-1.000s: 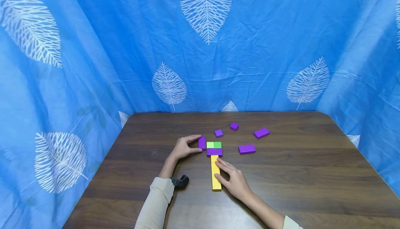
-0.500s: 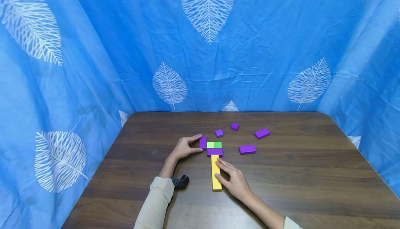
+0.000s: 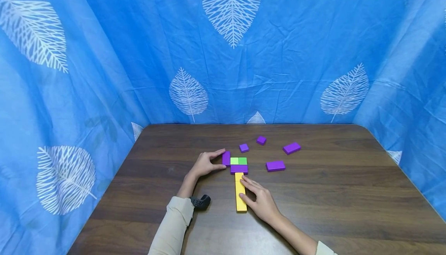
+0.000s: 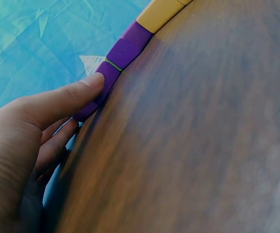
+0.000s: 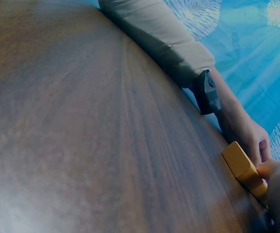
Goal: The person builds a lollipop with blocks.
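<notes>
In the head view my left hand (image 3: 203,165) pinches a purple block (image 3: 226,158) between thumb and fingers at its near and far ends. That block lies lengthwise away from me, against the light green block (image 3: 234,161). A darker green block (image 3: 242,161) sits to the right of the light one, and another purple block (image 3: 239,168) lies crosswise just below both. From it a yellow strip (image 3: 241,197), with a seam near its far end, runs toward me. My right hand (image 3: 261,202) rests its thumb and fingertips on the strip's right side, fingers fairly straight.
Two small purple blocks (image 3: 244,148) (image 3: 261,140) lie behind the assembled blocks. To the right are two longer purple blocks (image 3: 275,166) (image 3: 291,148). A blue leaf-patterned curtain (image 3: 278,53) hangs round the brown wooden table (image 3: 334,208). A black device (image 3: 201,202) is on my left wrist.
The purple block in my left hand has slid slightly right, closing the narrow gap to the light green block. My right hand stays in place on the yellow strip.
</notes>
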Demonstrator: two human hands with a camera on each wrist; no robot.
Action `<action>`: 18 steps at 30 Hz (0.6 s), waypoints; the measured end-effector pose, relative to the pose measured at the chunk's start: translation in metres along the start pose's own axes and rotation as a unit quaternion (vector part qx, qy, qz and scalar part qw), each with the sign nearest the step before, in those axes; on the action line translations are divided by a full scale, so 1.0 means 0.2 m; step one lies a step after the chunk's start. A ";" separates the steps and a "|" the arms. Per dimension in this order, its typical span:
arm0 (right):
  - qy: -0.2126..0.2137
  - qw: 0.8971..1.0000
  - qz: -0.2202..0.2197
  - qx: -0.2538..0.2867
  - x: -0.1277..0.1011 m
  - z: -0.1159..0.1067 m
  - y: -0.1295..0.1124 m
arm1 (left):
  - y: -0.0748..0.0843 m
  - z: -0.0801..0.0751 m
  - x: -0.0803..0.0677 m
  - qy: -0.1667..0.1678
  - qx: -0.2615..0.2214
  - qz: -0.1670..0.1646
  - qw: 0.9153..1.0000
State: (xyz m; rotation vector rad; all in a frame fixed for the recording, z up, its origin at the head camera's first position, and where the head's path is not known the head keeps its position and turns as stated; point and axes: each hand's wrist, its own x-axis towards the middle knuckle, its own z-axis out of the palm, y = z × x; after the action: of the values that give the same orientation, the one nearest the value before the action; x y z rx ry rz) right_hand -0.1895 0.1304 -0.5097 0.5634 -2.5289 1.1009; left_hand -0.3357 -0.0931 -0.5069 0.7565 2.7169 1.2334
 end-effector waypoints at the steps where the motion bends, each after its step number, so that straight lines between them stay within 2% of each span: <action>1: 0.001 1.000 0.000 0.000 0.00 0.00 0.00 | 0.00 0.00 0.00 0.000 0.000 -0.002 1.000; 18: 0.000 1.000 0.004 0.002 0.00 0.01 0.00 | -0.01 0.00 0.00 -0.001 -0.016 -0.015 1.000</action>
State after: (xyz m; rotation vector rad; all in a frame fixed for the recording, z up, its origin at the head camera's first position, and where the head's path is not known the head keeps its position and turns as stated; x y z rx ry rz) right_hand -0.1903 0.1293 -0.5114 0.5541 -2.5325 1.1087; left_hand -0.3361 -0.0932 -0.5082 0.7108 2.6891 1.2673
